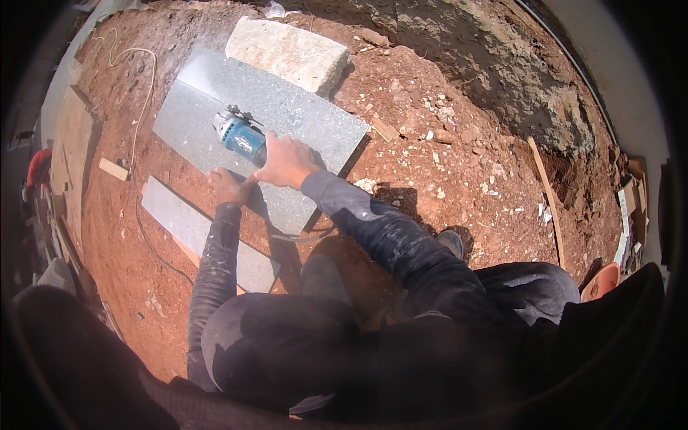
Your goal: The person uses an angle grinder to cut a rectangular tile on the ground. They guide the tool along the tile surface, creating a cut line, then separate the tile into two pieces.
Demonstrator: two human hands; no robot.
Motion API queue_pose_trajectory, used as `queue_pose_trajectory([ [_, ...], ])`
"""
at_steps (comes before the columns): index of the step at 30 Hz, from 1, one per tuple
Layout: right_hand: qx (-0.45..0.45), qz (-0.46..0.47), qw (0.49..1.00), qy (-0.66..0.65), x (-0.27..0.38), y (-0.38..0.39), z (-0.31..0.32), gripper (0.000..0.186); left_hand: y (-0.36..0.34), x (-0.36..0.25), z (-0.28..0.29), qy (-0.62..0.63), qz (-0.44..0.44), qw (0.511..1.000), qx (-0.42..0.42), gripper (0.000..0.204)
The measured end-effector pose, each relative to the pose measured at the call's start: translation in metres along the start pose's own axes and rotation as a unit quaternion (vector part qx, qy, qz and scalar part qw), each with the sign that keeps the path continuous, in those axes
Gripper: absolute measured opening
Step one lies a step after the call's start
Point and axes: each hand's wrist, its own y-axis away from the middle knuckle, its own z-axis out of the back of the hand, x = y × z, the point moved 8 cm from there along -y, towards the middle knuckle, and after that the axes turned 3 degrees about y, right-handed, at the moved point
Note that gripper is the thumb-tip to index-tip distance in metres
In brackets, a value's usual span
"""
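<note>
My right hand (287, 161) grips a teal angle grinder (244, 140), held over a large speckled grey stone slab (315, 125). The grinder's metal head sits at a straight line running across the slab, with pale dust along it. My left hand (228, 186) is at the slab's near edge, just left of the right hand, fingers bent over that edge. A narrow grey offcut (179, 211) lies on wood below the left side of the slab. A dark cable loops from beneath the right hand.
A pale stone block (283, 51) lies behind the slab. A thin cord (147, 97) crosses the red soil at left, beside boards (79, 165). A trench wall (502, 72) runs along the top right; a wooden strip (546, 193) and boards (631, 201) lie right.
</note>
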Motion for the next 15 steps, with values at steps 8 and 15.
queue_pose_trajectory([
  [8,0.005,-0.006,1.000,-0.002,0.0009,-0.0021,-0.0008,0.076,-0.0038,0.0069,-0.0046,-0.032,-0.032,0.995,-0.084,0.118],
  [15,0.018,-0.020,1.000,0.001,0.0051,-0.0066,-0.0015,0.078,-0.0011,0.0019,-0.0016,-0.024,-0.035,0.996,-0.076,0.111],
])
